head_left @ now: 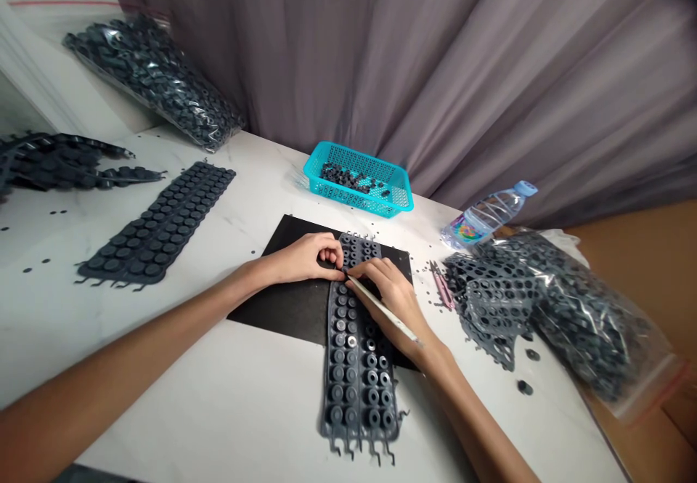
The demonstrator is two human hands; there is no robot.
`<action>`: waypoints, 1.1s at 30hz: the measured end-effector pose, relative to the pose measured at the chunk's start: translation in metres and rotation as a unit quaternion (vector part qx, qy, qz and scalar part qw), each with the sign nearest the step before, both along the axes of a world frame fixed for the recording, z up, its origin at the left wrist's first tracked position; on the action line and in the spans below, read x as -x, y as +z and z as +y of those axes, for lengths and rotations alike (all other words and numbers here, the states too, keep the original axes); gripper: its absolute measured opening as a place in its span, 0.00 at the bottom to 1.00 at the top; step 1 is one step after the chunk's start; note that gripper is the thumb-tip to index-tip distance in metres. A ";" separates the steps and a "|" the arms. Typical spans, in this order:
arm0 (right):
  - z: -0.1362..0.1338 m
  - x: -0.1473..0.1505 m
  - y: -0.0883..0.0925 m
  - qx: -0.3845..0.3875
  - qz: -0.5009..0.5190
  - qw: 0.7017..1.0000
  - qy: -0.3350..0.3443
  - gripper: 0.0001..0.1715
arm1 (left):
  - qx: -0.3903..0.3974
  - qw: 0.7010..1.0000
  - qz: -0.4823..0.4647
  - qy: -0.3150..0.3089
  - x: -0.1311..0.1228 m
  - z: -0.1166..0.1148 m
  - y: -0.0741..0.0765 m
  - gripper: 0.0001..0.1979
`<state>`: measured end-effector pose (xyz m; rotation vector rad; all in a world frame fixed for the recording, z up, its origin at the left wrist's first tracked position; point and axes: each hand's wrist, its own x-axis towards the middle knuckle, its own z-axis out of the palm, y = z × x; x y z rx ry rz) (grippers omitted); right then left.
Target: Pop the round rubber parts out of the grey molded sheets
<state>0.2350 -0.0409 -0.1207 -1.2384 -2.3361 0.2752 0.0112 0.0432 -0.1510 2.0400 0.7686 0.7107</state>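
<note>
A long dark grey rubber sheet [356, 352] studded with small round parts lies on a black mat [288, 301] in front of me. My left hand [305, 256] rests curled on the sheet's upper end, fingers pressed down on it. My right hand [389, 287] holds a thin white stick-like tool [384, 310] in a pen grip, its tip touching the sheet beside my left fingertips.
A teal basket [396, 194] holding several small grey parts stands behind the mat. More rubber sheets [157, 225] lie at left, emptied punched sheets [484, 294] and a bag of parts [588, 323] at right, with a water bottle [490, 214], pink snips [442, 285], and another bag [152, 76].
</note>
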 end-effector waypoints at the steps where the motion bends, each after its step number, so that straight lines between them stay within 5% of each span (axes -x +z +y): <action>1: -0.001 0.001 0.001 -0.005 -0.011 1.000 -0.002 0.11 | 0.002 1.000 0.001 0.001 0.000 0.000 0.000 0.11; 15: 0.005 0.007 -0.027 -0.130 -0.161 0.978 -0.023 0.14 | -0.006 1.000 0.013 0.010 -0.001 0.000 -0.001 0.11; 23: -0.004 -0.003 0.001 -0.002 0.035 0.999 -0.022 0.09 | -0.008 1.000 0.028 -0.001 0.000 -0.001 0.002 0.11; 33: -0.004 -0.002 0.003 0.028 0.032 0.999 -0.009 0.08 | -0.013 1.000 0.018 -0.003 -0.001 0.001 -0.001 0.10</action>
